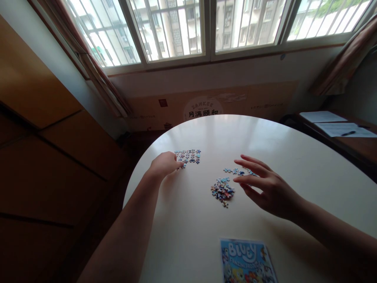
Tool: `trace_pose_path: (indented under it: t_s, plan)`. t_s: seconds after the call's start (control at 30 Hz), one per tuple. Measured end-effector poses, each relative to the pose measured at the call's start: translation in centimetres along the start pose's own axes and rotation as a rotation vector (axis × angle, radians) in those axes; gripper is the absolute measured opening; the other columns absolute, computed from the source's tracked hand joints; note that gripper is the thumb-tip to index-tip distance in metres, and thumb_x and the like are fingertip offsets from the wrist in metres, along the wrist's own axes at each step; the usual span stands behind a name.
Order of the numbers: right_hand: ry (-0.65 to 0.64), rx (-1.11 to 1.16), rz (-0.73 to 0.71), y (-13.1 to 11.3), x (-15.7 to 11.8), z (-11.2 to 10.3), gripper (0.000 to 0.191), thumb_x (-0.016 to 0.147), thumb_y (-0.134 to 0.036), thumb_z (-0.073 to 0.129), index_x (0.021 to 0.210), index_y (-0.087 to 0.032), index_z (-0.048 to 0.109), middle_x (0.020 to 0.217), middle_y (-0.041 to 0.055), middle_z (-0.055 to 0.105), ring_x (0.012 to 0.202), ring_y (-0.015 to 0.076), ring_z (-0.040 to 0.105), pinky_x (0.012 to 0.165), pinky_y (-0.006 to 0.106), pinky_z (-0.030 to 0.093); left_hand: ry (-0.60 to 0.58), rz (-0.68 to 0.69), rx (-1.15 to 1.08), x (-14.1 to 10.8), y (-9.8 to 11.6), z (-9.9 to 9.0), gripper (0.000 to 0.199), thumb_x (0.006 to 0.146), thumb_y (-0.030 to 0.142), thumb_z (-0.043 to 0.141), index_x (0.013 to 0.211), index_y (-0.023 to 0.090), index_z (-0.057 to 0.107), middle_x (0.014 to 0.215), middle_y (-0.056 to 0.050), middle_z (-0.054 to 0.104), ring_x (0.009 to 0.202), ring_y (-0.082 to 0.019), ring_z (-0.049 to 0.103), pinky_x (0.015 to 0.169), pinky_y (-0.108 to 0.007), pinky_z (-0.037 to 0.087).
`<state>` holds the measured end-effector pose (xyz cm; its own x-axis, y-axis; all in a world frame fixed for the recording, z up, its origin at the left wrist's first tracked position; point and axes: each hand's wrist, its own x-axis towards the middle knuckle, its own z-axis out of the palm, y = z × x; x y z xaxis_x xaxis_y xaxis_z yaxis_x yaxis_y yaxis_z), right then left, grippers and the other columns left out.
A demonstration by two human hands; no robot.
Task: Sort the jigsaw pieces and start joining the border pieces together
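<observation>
On the white table, several puzzle pieces (192,156) lie in short rows at the left. My left hand (165,164) is at the left end of these rows, its fingers pressed together by a piece at the lower row; what they hold is too small to make out. My right hand (259,181) hovers with its fingers spread, holding nothing, over a few loose light-blue pieces (235,171). A mixed pile of pieces (223,190) sits to the left of that hand, near the table's middle.
A blue Bluey picture sheet or box (247,261) lies at the near side of the round table (182,236). Papers (338,129) and a pen rest on a dark desk at the right. Windows stand behind, with wooden cabinets (38,157) at the left.
</observation>
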<state>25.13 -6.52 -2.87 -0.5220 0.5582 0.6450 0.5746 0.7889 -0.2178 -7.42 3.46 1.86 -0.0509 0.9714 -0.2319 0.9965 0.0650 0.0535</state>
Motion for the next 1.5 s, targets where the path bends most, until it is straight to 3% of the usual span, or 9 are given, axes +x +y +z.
trace_pose_path:
  t_s: [0.33,0.53,0.67,0.8,0.9,1.13,1.5]
  plan:
    - [-0.009,0.010,0.008,-0.1,0.0,-0.1,0.026,0.092,-0.010,0.059,0.110,-0.025,0.070,0.142,0.0093,0.058,0.141,0.0308,0.045,0.102,0.053,0.055,-0.063,-0.024,0.031,-0.4,1.1,0.2,0.029,0.084,0.043,0.056,0.088,0.018,0.071,0.090,-0.011,0.072,0.086,-0.027,0.065,0.061,-0.030,0.038]
    - [-0.010,0.012,0.014,0.1,-0.1,0.0,0.026,0.092,-0.010,0.059,0.110,-0.025,0.070,0.142,0.0101,0.057,0.142,0.0314,0.043,0.102,0.054,0.054,-0.036,-0.012,0.025,-0.4,0.8,0.3,0.029,0.086,0.045,0.057,0.082,0.019,0.070,0.085,-0.009,0.071,0.080,-0.024,0.065,0.058,-0.029,0.036]
    - [-0.022,0.006,0.023,0.1,-0.1,0.0,0.025,0.093,-0.010,0.058,0.108,-0.025,0.070,0.142,0.0098,0.057,0.142,0.0309,0.042,0.103,0.053,0.054,0.059,-0.011,-0.069,-0.8,0.2,-0.4,0.034,0.085,0.051,0.059,0.077,0.020,0.069,0.076,-0.006,0.070,0.069,-0.021,0.062,0.054,-0.029,0.034]
    - [-0.033,0.014,0.025,0.1,-0.1,0.1,0.025,0.093,-0.010,0.058,0.108,-0.025,0.070,0.143,0.0093,0.056,0.143,0.0305,0.042,0.103,0.053,0.054,0.127,0.078,-0.148,-1.0,-0.2,-0.6,0.020,0.080,0.040,0.067,0.082,0.022,0.074,0.077,-0.003,0.071,0.070,-0.019,0.062,0.056,-0.027,0.037]
    - [-0.041,0.015,0.029,0.2,-0.2,0.2,0.025,0.093,-0.010,0.057,0.107,-0.025,0.070,0.143,0.0093,0.056,0.143,0.0306,0.042,0.103,0.053,0.054,0.120,0.132,-0.145,-0.7,-0.1,-0.3,0.011,0.077,0.029,0.068,0.082,0.025,0.078,0.082,-0.001,0.073,0.074,-0.018,0.064,0.059,-0.026,0.039]
    - [-0.037,0.013,0.028,0.1,-0.1,0.2,0.025,0.092,-0.010,0.058,0.107,-0.025,0.071,0.143,0.0097,0.057,0.142,0.0313,0.043,0.103,0.053,0.054,0.100,0.137,-0.123,0.1,-0.1,0.6,0.018,0.072,0.019,0.068,0.081,0.028,0.081,0.088,0.000,0.077,0.080,-0.019,0.066,0.060,-0.026,0.040]
    - [-0.035,0.006,0.042,0.3,-0.3,0.3,0.025,0.092,-0.010,0.058,0.107,-0.026,0.071,0.144,0.0086,0.056,0.143,0.0301,0.042,0.104,0.053,0.053,0.119,0.133,-0.057,0.4,0.1,0.9,0.016,0.072,0.022,0.070,0.081,0.029,0.081,0.088,0.000,0.077,0.082,-0.020,0.067,0.063,-0.026,0.043]
